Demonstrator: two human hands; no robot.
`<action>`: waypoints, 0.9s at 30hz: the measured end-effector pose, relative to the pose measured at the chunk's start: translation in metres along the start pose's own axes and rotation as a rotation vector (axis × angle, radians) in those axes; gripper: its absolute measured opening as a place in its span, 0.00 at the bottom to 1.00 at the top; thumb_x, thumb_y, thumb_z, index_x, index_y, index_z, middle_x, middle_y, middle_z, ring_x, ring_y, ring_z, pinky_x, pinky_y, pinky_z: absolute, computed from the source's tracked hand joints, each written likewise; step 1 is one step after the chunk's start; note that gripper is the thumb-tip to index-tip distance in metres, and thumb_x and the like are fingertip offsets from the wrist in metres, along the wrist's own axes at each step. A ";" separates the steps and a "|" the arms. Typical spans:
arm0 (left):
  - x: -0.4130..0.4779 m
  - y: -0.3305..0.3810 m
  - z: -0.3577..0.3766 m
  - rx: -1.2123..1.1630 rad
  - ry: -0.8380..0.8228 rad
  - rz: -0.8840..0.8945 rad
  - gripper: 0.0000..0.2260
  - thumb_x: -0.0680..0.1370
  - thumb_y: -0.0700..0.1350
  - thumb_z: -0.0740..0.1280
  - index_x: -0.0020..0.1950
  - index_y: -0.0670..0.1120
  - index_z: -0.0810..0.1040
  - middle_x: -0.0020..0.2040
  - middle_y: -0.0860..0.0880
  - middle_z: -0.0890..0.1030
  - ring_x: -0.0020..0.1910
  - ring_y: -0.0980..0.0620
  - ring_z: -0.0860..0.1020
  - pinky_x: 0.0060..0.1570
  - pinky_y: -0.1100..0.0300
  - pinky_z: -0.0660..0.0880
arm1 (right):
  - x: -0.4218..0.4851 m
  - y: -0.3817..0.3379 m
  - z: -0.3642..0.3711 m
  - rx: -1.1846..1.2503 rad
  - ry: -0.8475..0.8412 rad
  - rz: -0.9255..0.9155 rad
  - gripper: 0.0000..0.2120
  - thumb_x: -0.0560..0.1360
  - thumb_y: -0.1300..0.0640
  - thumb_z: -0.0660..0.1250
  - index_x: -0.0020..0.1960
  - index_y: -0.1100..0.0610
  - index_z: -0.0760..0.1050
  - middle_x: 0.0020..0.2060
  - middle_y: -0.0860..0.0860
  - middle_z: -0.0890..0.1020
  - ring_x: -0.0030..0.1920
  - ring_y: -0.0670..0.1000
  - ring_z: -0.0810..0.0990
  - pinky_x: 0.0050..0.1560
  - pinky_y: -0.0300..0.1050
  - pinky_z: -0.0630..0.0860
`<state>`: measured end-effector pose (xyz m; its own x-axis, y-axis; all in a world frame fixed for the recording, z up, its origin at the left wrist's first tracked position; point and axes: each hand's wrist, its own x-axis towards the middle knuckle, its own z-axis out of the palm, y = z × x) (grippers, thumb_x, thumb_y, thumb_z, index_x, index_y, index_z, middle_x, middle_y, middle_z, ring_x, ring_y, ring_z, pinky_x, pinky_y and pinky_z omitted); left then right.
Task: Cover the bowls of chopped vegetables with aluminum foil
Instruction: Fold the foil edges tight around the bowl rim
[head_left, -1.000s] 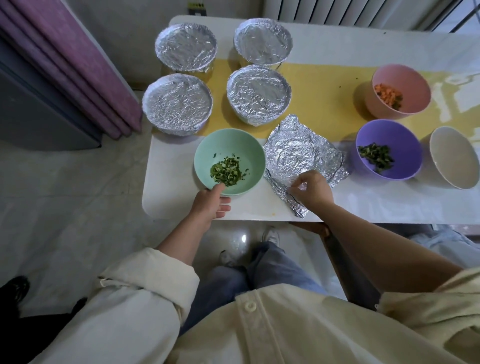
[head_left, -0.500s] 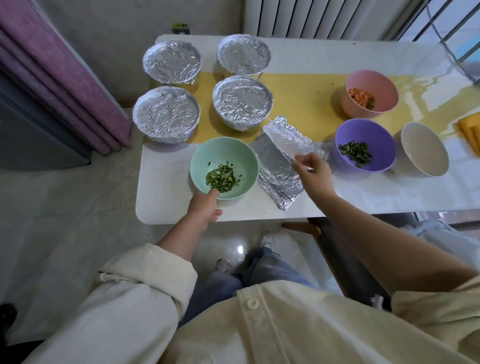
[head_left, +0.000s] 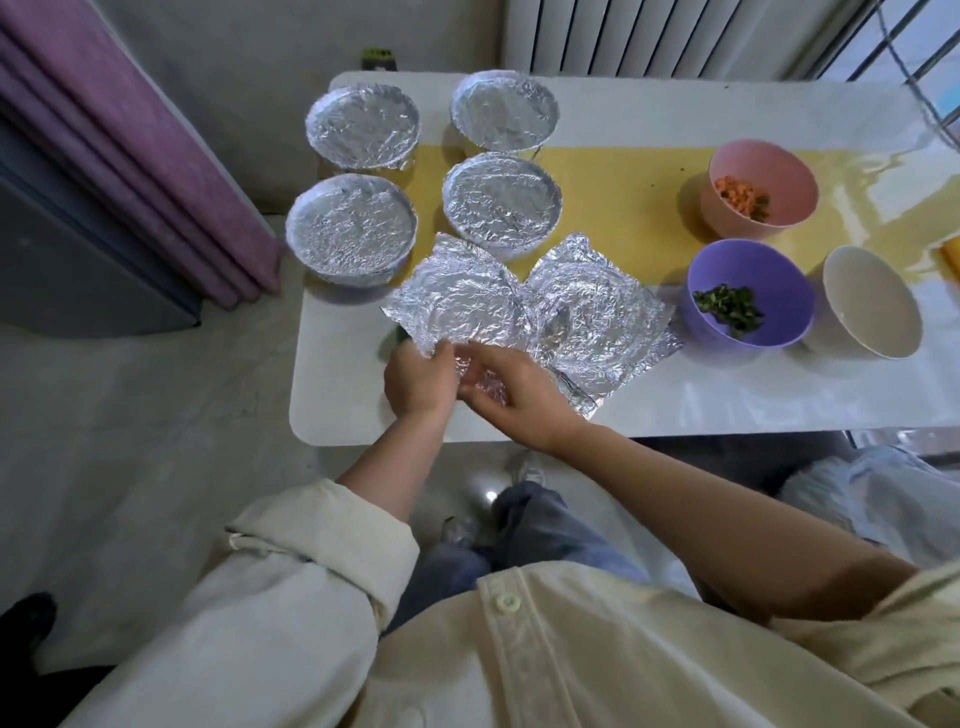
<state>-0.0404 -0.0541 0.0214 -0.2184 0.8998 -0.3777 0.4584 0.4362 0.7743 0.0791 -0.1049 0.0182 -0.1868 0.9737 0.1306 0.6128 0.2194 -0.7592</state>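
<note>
A crinkled foil sheet (head_left: 457, 301) lies over the green bowl (head_left: 399, 338), hiding all but a sliver of the bowl's left rim. At the sheet's near edge my left hand (head_left: 418, 376) pinches the foil, and beside it my right hand (head_left: 511, 392) grips the same edge. More foil sheets (head_left: 592, 322) lie flat on the table just to the right. Uncovered stand a purple bowl (head_left: 748, 299) with chopped greens and a pink bowl (head_left: 761, 184) with chopped carrot.
Several foil-covered bowls (head_left: 353, 231) stand at the back left of the white table (head_left: 727, 400). An empty white bowl (head_left: 872, 301) sits at the right. A purple curtain (head_left: 130, 145) hangs left of the table; a radiator is behind it.
My right hand lifted a foil sheet off the stack and carried it left over the green bowl. My left hand left the bowl's rim and took the foil's near edge.
</note>
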 end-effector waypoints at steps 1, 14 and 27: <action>0.003 -0.004 -0.003 -0.010 -0.009 0.016 0.12 0.78 0.46 0.67 0.59 0.42 0.81 0.56 0.42 0.84 0.56 0.41 0.81 0.57 0.53 0.76 | 0.001 0.002 -0.002 0.015 -0.006 0.030 0.18 0.76 0.52 0.63 0.60 0.62 0.77 0.45 0.51 0.83 0.46 0.52 0.81 0.52 0.44 0.74; 0.034 -0.026 -0.025 0.362 0.155 0.034 0.17 0.73 0.57 0.72 0.48 0.43 0.77 0.46 0.42 0.83 0.45 0.39 0.79 0.37 0.56 0.66 | 0.027 0.061 -0.005 -0.525 -0.156 0.159 0.35 0.75 0.39 0.54 0.76 0.57 0.62 0.76 0.55 0.61 0.77 0.57 0.56 0.73 0.57 0.54; 0.034 -0.008 0.029 0.700 0.113 0.562 0.28 0.77 0.50 0.49 0.73 0.40 0.70 0.77 0.41 0.66 0.76 0.41 0.64 0.73 0.45 0.60 | 0.072 0.046 -0.010 -0.412 0.071 -0.033 0.24 0.79 0.52 0.51 0.70 0.62 0.69 0.72 0.58 0.68 0.73 0.58 0.64 0.69 0.51 0.60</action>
<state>-0.0264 -0.0271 -0.0121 0.1290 0.9907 0.0436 0.9343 -0.1362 0.3293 0.1009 -0.0243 -0.0008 -0.1666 0.9645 0.2051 0.8661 0.2425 -0.4370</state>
